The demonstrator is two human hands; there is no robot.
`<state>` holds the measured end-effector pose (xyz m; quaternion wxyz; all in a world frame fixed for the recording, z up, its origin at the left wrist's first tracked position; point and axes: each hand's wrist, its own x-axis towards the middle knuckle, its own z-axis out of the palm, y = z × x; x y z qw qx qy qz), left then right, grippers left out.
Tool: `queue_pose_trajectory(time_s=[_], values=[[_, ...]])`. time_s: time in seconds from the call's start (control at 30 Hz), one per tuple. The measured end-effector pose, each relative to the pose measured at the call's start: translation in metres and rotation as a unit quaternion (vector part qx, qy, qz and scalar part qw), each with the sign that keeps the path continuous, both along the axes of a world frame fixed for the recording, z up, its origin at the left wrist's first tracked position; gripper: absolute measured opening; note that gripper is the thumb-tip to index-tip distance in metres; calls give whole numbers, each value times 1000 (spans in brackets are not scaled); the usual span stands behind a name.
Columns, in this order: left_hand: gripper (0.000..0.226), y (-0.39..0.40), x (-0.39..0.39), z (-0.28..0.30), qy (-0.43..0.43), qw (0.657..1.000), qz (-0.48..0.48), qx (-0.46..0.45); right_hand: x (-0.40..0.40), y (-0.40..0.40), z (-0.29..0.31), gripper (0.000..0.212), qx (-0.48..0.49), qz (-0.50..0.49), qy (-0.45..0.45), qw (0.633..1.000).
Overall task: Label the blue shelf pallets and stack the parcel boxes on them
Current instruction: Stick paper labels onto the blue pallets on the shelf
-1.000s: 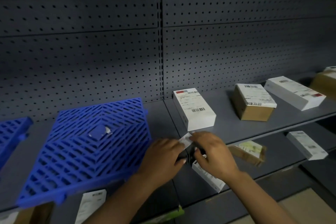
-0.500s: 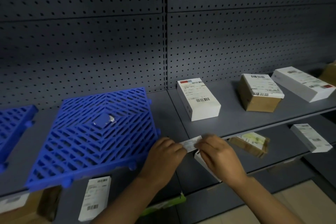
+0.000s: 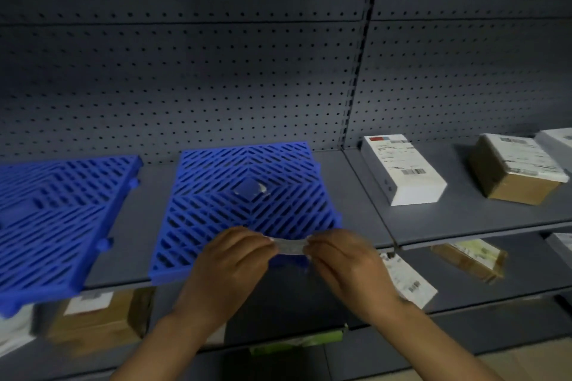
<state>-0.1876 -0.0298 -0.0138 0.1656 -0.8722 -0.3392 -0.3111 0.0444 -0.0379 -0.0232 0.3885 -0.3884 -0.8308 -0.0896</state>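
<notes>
Left hand and right hand each pinch an end of the label, stretched over the pallet front edge; best keep it taut, level, then press from the middle outward.

In front of me stands a dark grey pegboard back wall, its rows of small holes running across panels split by a slotted upright post. A grey metal shelf juts out from it at about my waist, with a lower shelf beneath. The light is dim and bluish, falling off into shadow at the top. A strip of pale beige floor shows at the bottom right.
</notes>
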Motion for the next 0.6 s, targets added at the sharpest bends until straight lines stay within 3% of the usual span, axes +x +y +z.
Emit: queue_pose_trajectory(time_s=[0.2, 0.6], values=[[26, -3, -44, -18, -10, 999, 25, -20, -51, 5, -13, 16, -19, 12, -11, 1000], [30, -1, -53, -28, -11, 999, 25, -46, -61, 5, -15, 25, -77, -21, 20, 997]])
